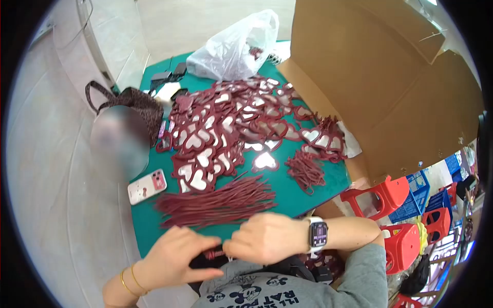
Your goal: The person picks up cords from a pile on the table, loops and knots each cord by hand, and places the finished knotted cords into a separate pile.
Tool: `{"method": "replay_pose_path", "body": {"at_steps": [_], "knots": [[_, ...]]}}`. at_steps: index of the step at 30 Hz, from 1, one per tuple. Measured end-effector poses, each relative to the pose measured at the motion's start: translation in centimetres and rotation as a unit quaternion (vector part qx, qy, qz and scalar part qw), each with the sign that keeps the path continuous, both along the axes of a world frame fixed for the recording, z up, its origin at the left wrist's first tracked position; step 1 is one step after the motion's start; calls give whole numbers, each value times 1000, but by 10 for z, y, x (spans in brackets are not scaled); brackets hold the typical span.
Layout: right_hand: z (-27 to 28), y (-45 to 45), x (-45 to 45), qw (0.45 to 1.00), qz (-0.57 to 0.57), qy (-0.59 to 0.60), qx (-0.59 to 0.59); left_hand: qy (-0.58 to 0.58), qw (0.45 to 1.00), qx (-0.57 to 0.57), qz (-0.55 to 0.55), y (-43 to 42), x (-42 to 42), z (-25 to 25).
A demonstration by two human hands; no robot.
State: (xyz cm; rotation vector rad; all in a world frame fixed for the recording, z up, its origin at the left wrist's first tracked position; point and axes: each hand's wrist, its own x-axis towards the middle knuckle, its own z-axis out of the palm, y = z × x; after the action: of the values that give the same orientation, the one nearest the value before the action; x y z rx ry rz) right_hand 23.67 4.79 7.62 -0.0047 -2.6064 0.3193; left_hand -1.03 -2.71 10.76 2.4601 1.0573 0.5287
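My left hand (177,254) is over my lap at the table's near edge, thumb and forefinger spread apart. Close beside it, my right hand (264,238) is closed with its fingers curled in; whatever they hold, if anything, is hidden. A small dark red piece (214,253) shows in the gap between the hands, and I cannot tell whether either touches it. Just beyond the hands lies a bundle of dark red cords (218,201). Farther back spreads a big pile of dark red heart-shaped pieces with pale centres (226,123). One such heart piece (265,161) lies apart from the pile.
A tangle of short red cords (306,172) lies at the right of the green table (328,179). A phone (147,187) and a patterned bag (146,110) are left. A plastic bag (226,54) stands behind. A large cardboard box (380,92) and red stools (377,197) are right.
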Motion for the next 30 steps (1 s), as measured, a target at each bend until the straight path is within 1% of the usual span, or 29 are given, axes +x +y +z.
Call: {"method": "replay_pose_path", "body": {"at_steps": [2, 4, 6, 8, 9, 10, 12, 14, 17, 18, 21, 22, 24, 25, 26, 28, 29, 30], "knots": [[0, 13, -4, 997, -51, -59, 3, -11, 998, 2, 58, 4, -2, -1], [-13, 27, -7, 997, -71, 21, -20, 5, 996, -15, 83, 9, -2, 1], [-12, 30, -6, 995, -86, 24, -42, 18, 994, -18, 107, 12, -3, 2], [-11, 32, -5, 996, -80, 12, -48, -20, 994, -20, 104, 15, -2, 1], [-10, 31, -6, 995, -88, -4, -48, -18, 993, -24, 115, 17, -1, -1], [-8, 30, -7, 996, -77, -3, -52, -19, 995, -15, 97, 19, 0, -4], [-3, 28, -10, 997, -76, -14, -21, -21, 998, 11, 62, 22, 2, -10], [-1, 28, -17, 998, -67, -15, 0, -10, 997, 21, 69, 23, 4, -17], [-1, 23, -22, 989, -96, 19, 112, 5, 997, 35, 63, 22, 7, -24], [-4, 19, -22, 989, -93, 20, 112, 9, 997, 48, 61, 21, 9, -25], [-12, 4, -19, 989, -124, -32, -73, 17, 996, 74, 54, 18, 10, -25], [-12, 2, -17, 989, -123, -31, -74, 27, 995, 91, 40, 17, 9, -22], [-2, -3, -13, 986, -78, -47, -140, 47, 991, 125, 12, 14, 9, -13], [1, -5, -11, 982, -56, -55, -174, 48, 991, 124, 11, 10, 10, -8], [3, -8, -10, 981, -57, -54, -175, 37, 987, 155, -15, 4, 11, -3], [6, -12, -6, 988, 48, -13, -149, 14, 974, 215, -67, -8, 13, 2], [7, -15, -5, 986, 99, 7, -136, 15, 975, 212, -69, -14, 14, 0], [8, -18, -5, 986, 98, 8, -137, 11, 964, 253, -85, -19, 15, -2]]}}
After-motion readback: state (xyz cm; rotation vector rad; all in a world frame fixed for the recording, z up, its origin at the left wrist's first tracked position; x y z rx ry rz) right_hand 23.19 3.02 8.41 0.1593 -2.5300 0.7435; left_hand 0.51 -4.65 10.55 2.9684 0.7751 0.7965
